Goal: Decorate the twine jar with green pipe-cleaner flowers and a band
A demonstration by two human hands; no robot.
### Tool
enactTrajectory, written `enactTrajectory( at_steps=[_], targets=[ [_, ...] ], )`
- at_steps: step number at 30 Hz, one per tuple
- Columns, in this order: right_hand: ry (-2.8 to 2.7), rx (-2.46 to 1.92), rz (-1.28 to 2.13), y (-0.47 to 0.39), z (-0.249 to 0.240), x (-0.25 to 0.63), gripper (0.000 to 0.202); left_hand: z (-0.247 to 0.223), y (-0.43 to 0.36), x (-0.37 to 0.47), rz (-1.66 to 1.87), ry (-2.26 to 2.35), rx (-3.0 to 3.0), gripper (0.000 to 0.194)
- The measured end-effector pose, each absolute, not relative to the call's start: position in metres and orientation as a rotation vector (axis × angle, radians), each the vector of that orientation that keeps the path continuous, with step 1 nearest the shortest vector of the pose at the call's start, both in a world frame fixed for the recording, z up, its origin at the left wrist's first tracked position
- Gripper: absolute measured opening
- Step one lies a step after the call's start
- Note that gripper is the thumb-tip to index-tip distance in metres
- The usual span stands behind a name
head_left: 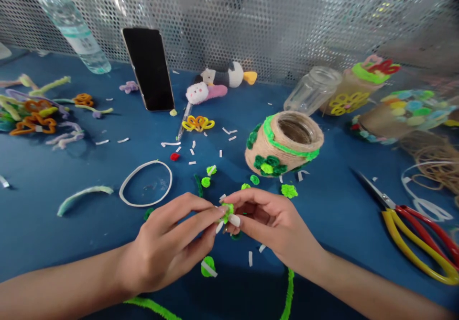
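Both my hands meet low in the middle of the view, over the blue table [93, 238]. My left hand [175, 238] pinches a small bright green fuzzy piece [227, 211] from the left. From the right, my right hand [272, 224] grips the same piece between its fingertips. Around them lie small green fuzzy discs, one [208, 266] with a white strip across it, and a green flower-like piece [289, 191]. Beyond my right hand, a twine-wrapped jar [283, 143] leans on its side, with green fuzzy trim and a green flower on it.
Scissors [394, 210] lie open at the right, near loose twine [433, 152]. A white ring [146, 204] is at centre left. Behind stand a phone [152, 71], a bottle [77, 33] and a glass jar [311, 90]. Colourful fuzzy stems [39, 119] lie far left.
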State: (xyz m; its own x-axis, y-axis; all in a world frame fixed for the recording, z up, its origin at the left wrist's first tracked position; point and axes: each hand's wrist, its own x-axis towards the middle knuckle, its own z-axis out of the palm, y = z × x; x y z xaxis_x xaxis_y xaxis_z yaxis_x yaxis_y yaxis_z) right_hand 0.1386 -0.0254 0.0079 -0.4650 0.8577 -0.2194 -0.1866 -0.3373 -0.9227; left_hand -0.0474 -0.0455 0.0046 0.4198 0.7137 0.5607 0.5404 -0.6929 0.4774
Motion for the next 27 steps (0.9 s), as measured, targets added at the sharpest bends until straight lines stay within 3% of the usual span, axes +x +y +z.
enactTrajectory(
  at_steps=[16, 27],
  targets=[
    [-1.229, -1.087, 1.801, -0.033, 0.004, 0.136, 0.016, 0.000, -0.046, -0.049, 1.076, 1.138, 2.612, 0.017],
    [-1.563, -1.148, 1.399, -0.041, 0.005, 0.134, 0.005, 0.002, -0.049, -0.044, 1.097, 1.130, 2.655, 0.012]
  ],
)
